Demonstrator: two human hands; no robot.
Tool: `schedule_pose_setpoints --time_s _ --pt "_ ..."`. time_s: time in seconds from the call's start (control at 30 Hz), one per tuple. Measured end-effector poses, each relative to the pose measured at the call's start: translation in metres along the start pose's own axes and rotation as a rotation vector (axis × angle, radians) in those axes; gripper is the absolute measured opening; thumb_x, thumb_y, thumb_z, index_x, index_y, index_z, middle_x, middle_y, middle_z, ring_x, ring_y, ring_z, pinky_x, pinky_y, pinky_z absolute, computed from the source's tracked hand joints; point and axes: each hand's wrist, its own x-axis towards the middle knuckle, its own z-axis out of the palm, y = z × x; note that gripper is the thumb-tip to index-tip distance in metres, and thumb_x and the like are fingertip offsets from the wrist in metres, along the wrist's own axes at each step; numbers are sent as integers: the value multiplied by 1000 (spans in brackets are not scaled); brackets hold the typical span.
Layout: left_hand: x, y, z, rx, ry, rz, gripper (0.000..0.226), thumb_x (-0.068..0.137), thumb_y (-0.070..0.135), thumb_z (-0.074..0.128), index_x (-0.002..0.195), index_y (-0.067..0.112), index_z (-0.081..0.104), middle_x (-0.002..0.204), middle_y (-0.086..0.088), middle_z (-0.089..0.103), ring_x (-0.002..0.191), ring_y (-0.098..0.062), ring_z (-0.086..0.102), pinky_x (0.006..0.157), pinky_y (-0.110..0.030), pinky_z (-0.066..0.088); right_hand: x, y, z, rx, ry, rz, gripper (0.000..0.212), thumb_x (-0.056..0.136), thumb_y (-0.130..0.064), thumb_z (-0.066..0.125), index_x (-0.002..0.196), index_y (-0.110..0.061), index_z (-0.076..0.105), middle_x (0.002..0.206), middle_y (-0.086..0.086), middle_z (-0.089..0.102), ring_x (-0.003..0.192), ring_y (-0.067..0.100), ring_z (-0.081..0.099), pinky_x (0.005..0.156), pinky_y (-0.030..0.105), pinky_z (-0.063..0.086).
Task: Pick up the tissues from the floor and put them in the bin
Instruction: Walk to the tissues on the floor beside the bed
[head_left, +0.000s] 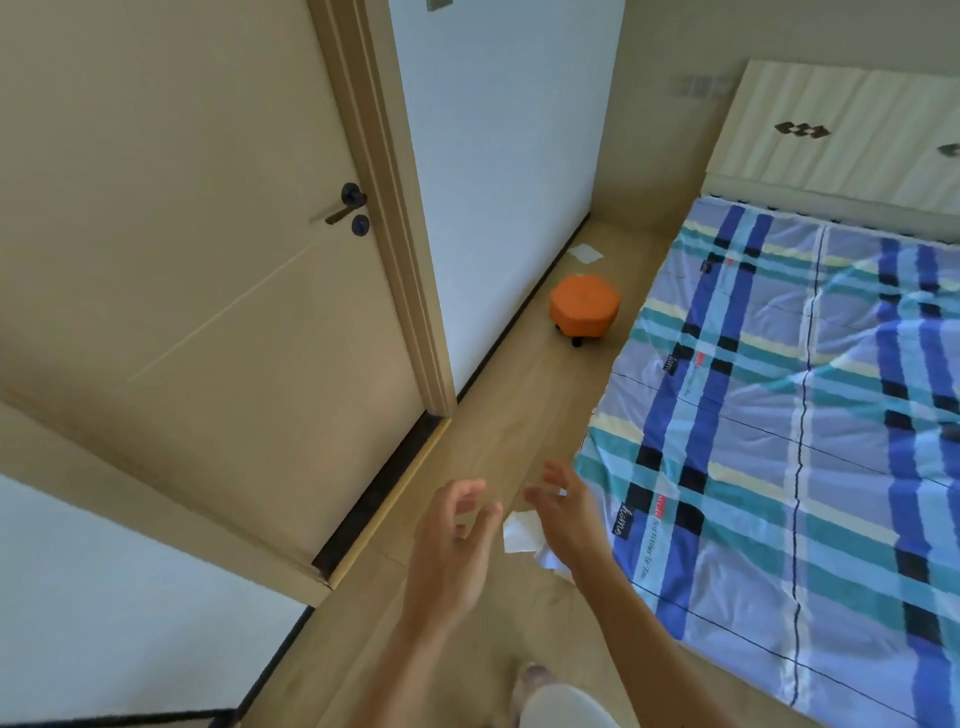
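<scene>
A white tissue (520, 531) lies on the wooden floor by the corner of the bed, partly hidden behind my right hand. A bit of white (551, 561), perhaps a second tissue, shows under my right wrist. Another tissue (585, 253) lies far off by the wall, beyond an orange stool. My left hand (457, 540) hovers above the floor just left of the near tissue, fingers spread, empty. My right hand (566, 506) is over its right edge, fingers apart, holding nothing. No bin is in view.
A bed with a plaid blue and green sheet (789, 426) fills the right side. An orange stool on castors (584, 307) stands in the narrow floor strip between bed and wall. A closed beige door (197, 291) is on the left. My foot (535, 675) shows at the bottom.
</scene>
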Motion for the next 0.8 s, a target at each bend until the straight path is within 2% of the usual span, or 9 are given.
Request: schedule_pose_setpoints --time_s 0.1,0.17,0.23,0.37,0.43,0.5,0.67,0.73,0.8 --pt "63 1 4 -14 -46 -4 21 92 32 64 112 31 64 113 15 66 108 -1 61 89 -24 50 59 -13 16 10 44 41 52 89 -24 68 139 -18 52 131 6 61 110 18 62 91 32 51" --pt "110 1 7 7 -77 0 19 91 30 65 111 31 65 111 15 67 107 -2 62 89 -25 51 104 -22 30 16 53 62 54 90 -23 68 141 -18 50 134 5 59 113 21 61 94 35 50" --pt "157 5 7 44 -99 18 19 92 31 64 111 32 64 112 15 66 108 -2 61 89 -26 51 152 -38 40 43 69 49 55 90 -22 68 141 -17 49 135 7 58 112 21 61 90 33 50" --pt "256 26 3 119 -128 53 21 91 38 62 112 36 61 114 20 62 110 4 57 85 -21 48 241 -85 49 41 108 15 54 92 -29 65 142 -19 46 137 6 56 107 15 58 69 20 43" --pt "305 42 3 102 -127 78 19 91 34 63 110 35 63 114 18 63 110 0 59 88 -25 50 283 -110 47 36 134 -3 54 92 -30 64 142 -19 46 138 5 55 105 11 56 64 14 39" --pt "348 54 7 115 -140 85 20 91 34 62 111 33 63 114 15 64 110 -3 60 90 -28 51 316 -128 44 52 166 6 53 92 -30 64 142 -20 46 138 3 55 104 10 56 62 12 38" --pt "448 74 31 136 -173 105 28 91 37 62 118 34 60 115 16 58 105 -1 59 76 -13 43 389 -144 39 63 237 59 53 92 -31 65 141 -21 47 136 2 56 100 7 57 55 11 41" --pt "489 84 46 138 -189 112 31 91 36 62 122 30 59 118 14 55 109 -2 57 83 -16 46 420 -147 39 77 257 89 51 92 -30 66 139 -22 48 136 3 57 101 8 57 59 11 40" --pt "541 93 64 135 -227 140 34 92 35 61 125 27 58 122 14 53 114 -4 55 92 -27 50 463 -155 35 71 279 102 51 92 -29 66 139 -21 49 136 3 57 101 9 57 61 12 39"
